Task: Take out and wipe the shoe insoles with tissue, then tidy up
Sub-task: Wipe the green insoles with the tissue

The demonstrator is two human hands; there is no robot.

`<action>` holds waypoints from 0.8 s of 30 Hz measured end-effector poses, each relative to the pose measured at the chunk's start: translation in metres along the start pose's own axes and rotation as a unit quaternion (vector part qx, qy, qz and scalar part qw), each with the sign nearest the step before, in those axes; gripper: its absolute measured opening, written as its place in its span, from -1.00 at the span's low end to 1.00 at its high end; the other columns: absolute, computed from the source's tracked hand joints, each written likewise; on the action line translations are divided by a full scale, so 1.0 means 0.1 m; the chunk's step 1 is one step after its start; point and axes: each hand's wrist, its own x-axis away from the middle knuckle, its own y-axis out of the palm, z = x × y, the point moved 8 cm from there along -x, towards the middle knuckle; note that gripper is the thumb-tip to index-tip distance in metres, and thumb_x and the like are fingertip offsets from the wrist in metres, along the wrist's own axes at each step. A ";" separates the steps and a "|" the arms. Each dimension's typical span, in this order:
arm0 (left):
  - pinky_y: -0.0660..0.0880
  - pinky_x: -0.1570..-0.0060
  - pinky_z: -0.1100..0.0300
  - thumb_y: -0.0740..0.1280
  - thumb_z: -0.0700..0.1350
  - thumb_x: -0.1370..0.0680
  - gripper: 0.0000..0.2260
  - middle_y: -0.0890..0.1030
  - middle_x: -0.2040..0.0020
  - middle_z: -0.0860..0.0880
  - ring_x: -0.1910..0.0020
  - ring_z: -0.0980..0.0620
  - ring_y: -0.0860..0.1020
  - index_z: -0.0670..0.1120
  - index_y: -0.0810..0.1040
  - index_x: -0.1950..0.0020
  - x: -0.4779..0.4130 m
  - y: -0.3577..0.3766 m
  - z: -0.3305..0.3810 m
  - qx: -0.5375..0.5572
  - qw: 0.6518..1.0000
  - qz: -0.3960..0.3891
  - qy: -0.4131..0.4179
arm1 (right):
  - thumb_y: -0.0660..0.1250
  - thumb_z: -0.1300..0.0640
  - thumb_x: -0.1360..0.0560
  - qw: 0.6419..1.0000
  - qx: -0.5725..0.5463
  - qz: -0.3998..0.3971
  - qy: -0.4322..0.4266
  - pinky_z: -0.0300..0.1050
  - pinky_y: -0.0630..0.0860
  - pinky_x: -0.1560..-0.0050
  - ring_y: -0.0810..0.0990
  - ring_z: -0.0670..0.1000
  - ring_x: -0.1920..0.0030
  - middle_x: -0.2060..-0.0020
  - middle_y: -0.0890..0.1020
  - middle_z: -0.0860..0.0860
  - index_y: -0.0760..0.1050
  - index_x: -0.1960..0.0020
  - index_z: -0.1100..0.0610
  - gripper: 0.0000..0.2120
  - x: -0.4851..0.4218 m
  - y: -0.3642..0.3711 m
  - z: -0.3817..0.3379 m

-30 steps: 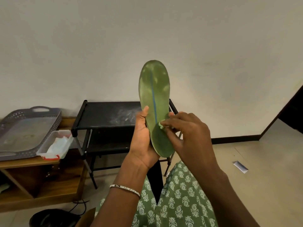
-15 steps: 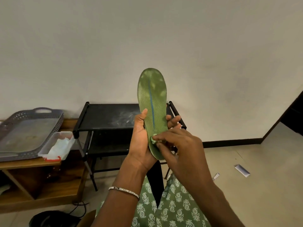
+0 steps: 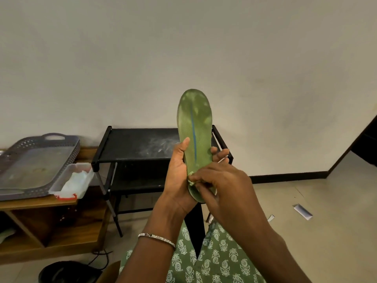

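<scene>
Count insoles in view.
1: green insole, upright in the left hand; right hand pinches tissue at its heel; a pale shape on the lower shelf may be another.

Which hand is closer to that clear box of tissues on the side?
Left. The left hand, gripping the insole, is to the right of the box; the right hand, pinching a tissue wad against the insole, is farther right.

Home room: black rack (image 3: 142, 146), wooden shelf (image 3: 51, 203).
</scene>
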 end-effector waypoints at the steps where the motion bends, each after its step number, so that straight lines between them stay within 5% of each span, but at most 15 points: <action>1: 0.45 -0.34 -0.01 0.21 0.19 -0.59 -0.50 0.63 0.05 -0.16 -0.10 -0.13 0.61 -0.24 0.68 -0.05 0.00 0.02 -0.02 -0.004 1.000 -0.006 -0.006 | 0.50 0.27 -0.38 1.000 0.014 0.016 -0.001 -0.07 0.60 -0.01 0.63 -0.03 0.06 0.12 0.70 -0.05 0.70 0.07 0.08 -0.84 -0.06 -0.03 0.02; 5: 0.56 -0.12 0.06 0.22 0.11 -0.59 -0.58 0.62 -0.01 -0.17 0.00 -0.09 0.62 -0.21 0.64 -0.13 0.02 0.06 -0.02 -0.003 1.000 -0.012 0.015 | 0.50 0.28 -0.40 0.994 0.060 0.092 0.010 -0.11 0.57 0.06 0.62 0.03 0.10 0.13 0.69 0.01 0.69 0.05 0.14 -0.85 -0.25 -0.13 0.10; 9: 0.48 -0.28 0.00 0.22 0.16 -0.60 -0.52 0.60 0.00 -0.17 -0.13 -0.13 0.59 -0.23 0.62 -0.15 0.01 0.00 0.04 -0.011 1.000 -0.009 0.019 | 0.47 0.25 -0.45 0.998 -0.014 0.056 0.013 -0.18 0.53 -0.13 0.60 -0.05 0.00 0.05 0.69 -0.05 0.68 -0.02 0.10 -0.84 -0.08 0.00 0.10; 14: 0.50 -0.28 -0.09 0.17 0.22 -0.61 -0.42 0.62 0.10 -0.19 0.01 -0.18 0.66 -0.27 0.70 0.04 -0.01 -0.06 0.14 0.002 0.999 0.003 0.048 | 0.41 0.16 -0.48 0.998 -0.047 0.037 0.008 -0.29 0.51 -0.01 0.60 -0.13 0.00 0.02 0.68 -0.12 0.67 -0.06 0.05 -0.82 0.26 0.09 -0.02; 17: 0.50 -0.28 -0.07 0.20 0.24 -0.60 -0.43 0.59 0.07 -0.18 0.02 -0.16 0.65 -0.29 0.63 -0.05 -0.04 -0.06 0.11 0.012 0.999 0.004 0.038 | 0.43 0.20 -0.46 0.998 -0.032 0.053 0.007 -0.32 0.48 -0.07 0.60 -0.11 0.00 0.03 0.69 -0.08 0.68 -0.04 0.07 -0.83 0.19 0.08 0.02; 24: 0.45 -0.33 0.03 0.24 0.19 -0.60 -0.50 0.60 -0.09 -0.16 -0.11 -0.08 0.59 -0.22 0.62 -0.21 0.01 -0.01 0.04 0.012 0.999 -0.024 0.019 | 0.44 0.29 -0.45 0.995 0.002 0.097 -0.004 -0.07 0.56 -0.11 0.60 0.02 0.00 0.05 0.68 0.01 0.67 -0.01 0.15 -0.84 -0.16 0.02 0.08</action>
